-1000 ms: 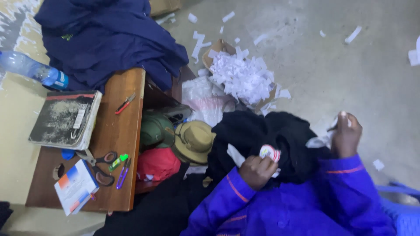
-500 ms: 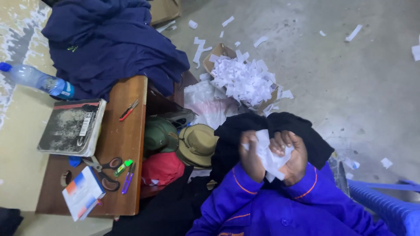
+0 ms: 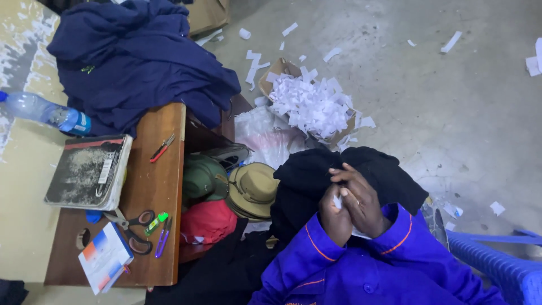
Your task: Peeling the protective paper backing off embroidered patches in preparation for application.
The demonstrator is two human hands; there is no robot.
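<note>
Head view, as I see it: my left hand [image 3: 335,217] and right hand [image 3: 361,200] pressed together over a white paper scrap [image 3: 337,201], above a black garment [image 3: 316,175]. Cardboard box [image 3: 276,70] heaped with white paper strips [image 3: 310,104]. Wooden table [image 3: 158,186]: scissors [image 3: 132,226], worn book [image 3: 90,169]. Tan hat [image 3: 253,189].

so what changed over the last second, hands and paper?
A second ago the hands were apart, the right hand raised out to the side. It came in to meet the left hand over the black garment. Both now press together around a white paper piece, mostly hidden. The box of paper scraps, hats and scissors stayed put.
</note>
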